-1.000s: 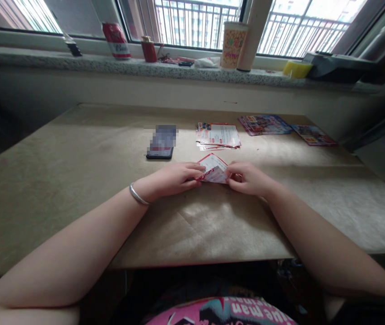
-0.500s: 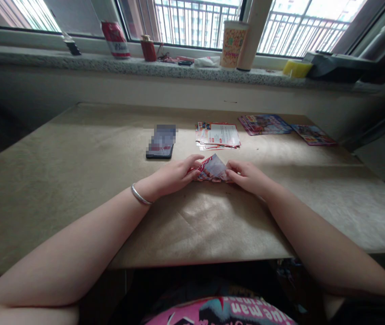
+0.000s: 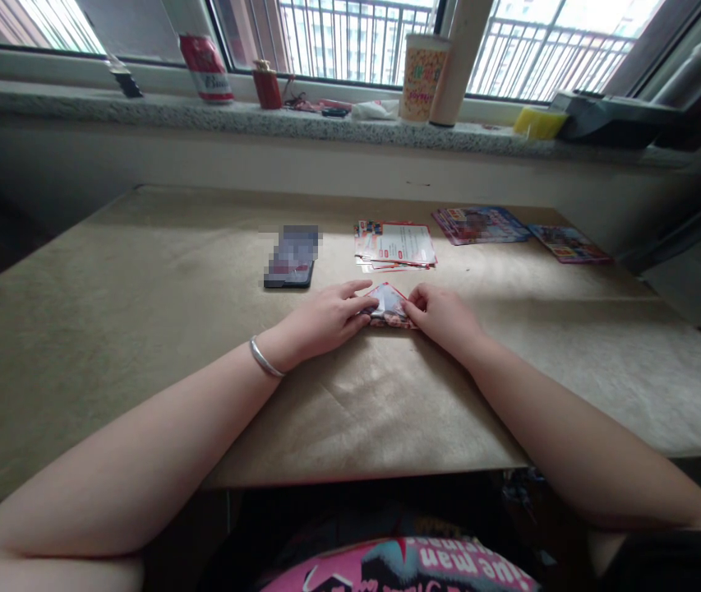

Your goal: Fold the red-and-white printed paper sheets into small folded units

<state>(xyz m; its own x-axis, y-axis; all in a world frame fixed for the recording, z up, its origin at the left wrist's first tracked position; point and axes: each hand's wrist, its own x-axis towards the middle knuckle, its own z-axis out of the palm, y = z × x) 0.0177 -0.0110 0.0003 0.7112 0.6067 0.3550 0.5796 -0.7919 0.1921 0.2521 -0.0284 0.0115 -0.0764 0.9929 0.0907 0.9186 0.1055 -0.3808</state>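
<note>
A small folded paper sheet (image 3: pixel 389 308) with a colourful print lies on the table in front of me, its pale folded part making a point away from me. My left hand (image 3: pixel 329 319), with a silver bangle at the wrist, holds its left side; one finger lies across the pale part and another stretches beyond the edge. On the right side, my right hand (image 3: pixel 440 314) pinches the paper between thumb and curled fingers. The paper's two side corners are hidden under my fingers.
Behind the paper lies a stack of printed sheets (image 3: pixel 408 243). Colourful sheets (image 3: pixel 486 224) and another colourful sheet (image 3: pixel 570 244) lie at the back right. A phone (image 3: pixel 293 259) is left of the stack. The windowsill (image 3: pixel 338 131) holds a can (image 3: pixel 205 70) and a cup (image 3: pixel 422 78).
Both hands have moved inward over the folded paper. Its pale part now points more squarely away from me, and my left finger has slid onto it.
</note>
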